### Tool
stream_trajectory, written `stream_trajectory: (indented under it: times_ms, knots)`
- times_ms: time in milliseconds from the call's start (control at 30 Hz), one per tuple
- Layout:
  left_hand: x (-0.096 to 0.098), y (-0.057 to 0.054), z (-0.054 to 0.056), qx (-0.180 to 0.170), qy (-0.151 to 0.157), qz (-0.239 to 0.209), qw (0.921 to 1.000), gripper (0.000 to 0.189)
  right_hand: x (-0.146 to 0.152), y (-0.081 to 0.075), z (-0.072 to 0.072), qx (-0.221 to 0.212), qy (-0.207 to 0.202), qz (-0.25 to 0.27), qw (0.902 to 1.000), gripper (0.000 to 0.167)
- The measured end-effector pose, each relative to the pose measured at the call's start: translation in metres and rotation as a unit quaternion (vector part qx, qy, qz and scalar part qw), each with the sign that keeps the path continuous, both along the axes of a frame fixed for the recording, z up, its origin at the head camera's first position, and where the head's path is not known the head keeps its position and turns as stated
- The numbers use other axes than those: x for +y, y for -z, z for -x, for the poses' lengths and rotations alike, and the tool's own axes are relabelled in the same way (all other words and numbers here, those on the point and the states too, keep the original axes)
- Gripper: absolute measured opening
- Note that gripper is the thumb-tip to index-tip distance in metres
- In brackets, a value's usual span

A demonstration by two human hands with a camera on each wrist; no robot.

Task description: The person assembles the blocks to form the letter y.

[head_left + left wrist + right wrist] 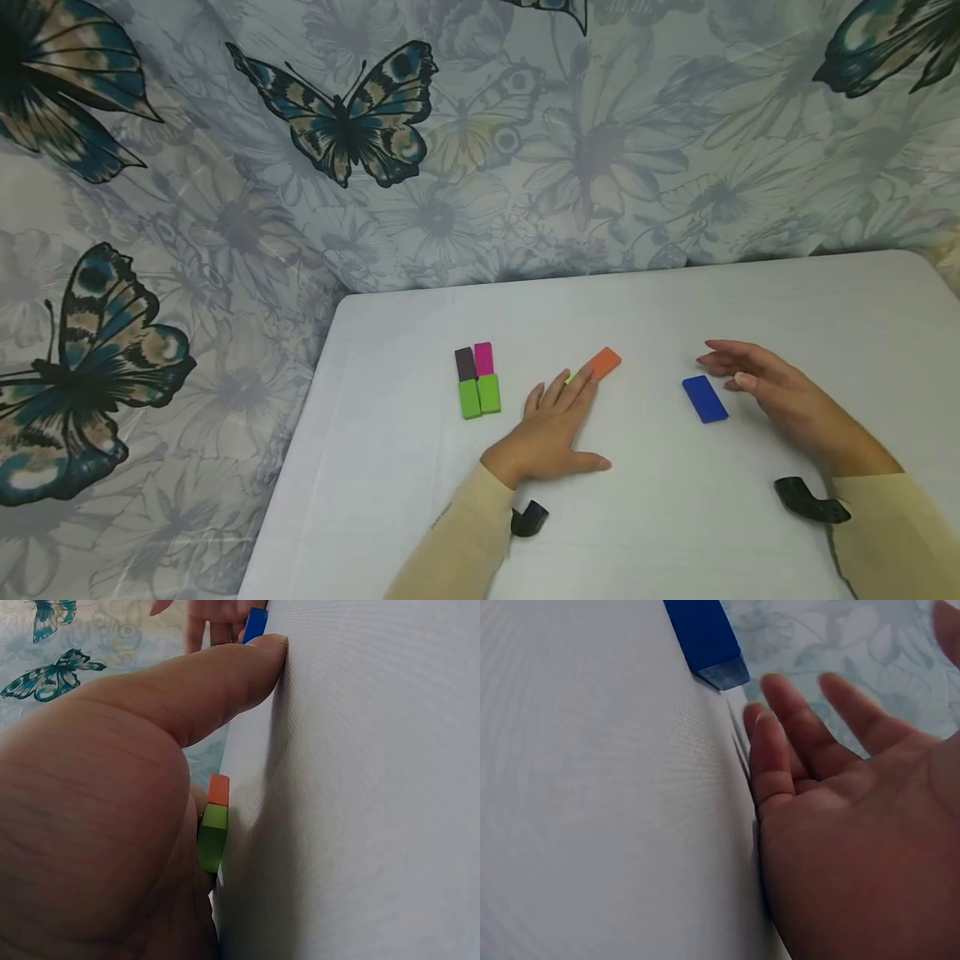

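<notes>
My left hand [547,433] lies spread palm down, its fingers over a green block [213,836] and the near end of an orange block [606,363]. In the head view the fingers hide most of that green block. The left thumb touches the white tabletop. To the right, my right hand [780,396] rests on its side, fingers loosely bent, holding nothing. Just left of its fingertips lies a blue block [705,399], with a small gap between in the right wrist view.
Left of my left hand, a dark block [465,364] and a magenta block [483,358] sit against two green blocks [479,396] in a compact group. The white table [637,533] meets butterfly-printed fabric [480,208] along its back edge. Black wrist devices [810,500] sit by both sleeves.
</notes>
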State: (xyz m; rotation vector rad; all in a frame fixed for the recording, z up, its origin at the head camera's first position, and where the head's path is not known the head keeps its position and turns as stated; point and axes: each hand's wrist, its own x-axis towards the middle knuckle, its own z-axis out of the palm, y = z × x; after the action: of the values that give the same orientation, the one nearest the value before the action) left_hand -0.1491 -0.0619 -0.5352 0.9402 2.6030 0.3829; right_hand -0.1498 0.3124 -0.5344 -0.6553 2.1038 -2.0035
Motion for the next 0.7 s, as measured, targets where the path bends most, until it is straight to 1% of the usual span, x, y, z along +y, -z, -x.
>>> stream_trajectory:
  times_ms: [100, 167, 233, 433, 533, 700]
  knots:
    - [0.0002, -0.0007, -0.0003, 0.002, -0.001, 0.000, 1.0000, 0.115, 0.0010, 0.0025, -0.0044, -0.021, 0.013, -0.056, 0.9981, 0.054]
    - [0.0004, -0.0009, -0.0006, 0.000, -0.001, -0.003, 1.0000, 0.115, 0.0004, 0.0031, -0.0068, -0.036, 0.024, -0.078, 0.9960, 0.055]
    - [0.0003, -0.0006, -0.0007, 0.000, -0.001, -0.003, 1.0000, 0.115, -0.0008, 0.0034, -0.0084, -0.041, 0.032, -0.103, 0.9934, 0.056]
    - [0.0000, -0.0010, -0.0004, -0.006, -0.002, -0.008, 0.9999, 0.115, -0.0063, 0.0049, -0.0079, -0.010, 0.041, -0.140, 0.9893, 0.059]
    - [0.0000, -0.0010, -0.0006, -0.005, -0.003, -0.011, 0.9999, 0.116, -0.0067, 0.0053, -0.0070, 0.008, 0.033, -0.166, 0.9856, 0.061]
    - [0.0004, -0.0002, -0.0006, -0.002, -0.003, -0.010, 0.9999, 0.116, -0.0019, 0.0059, -0.0066, 0.028, 0.010, -0.200, 0.9793, 0.071]
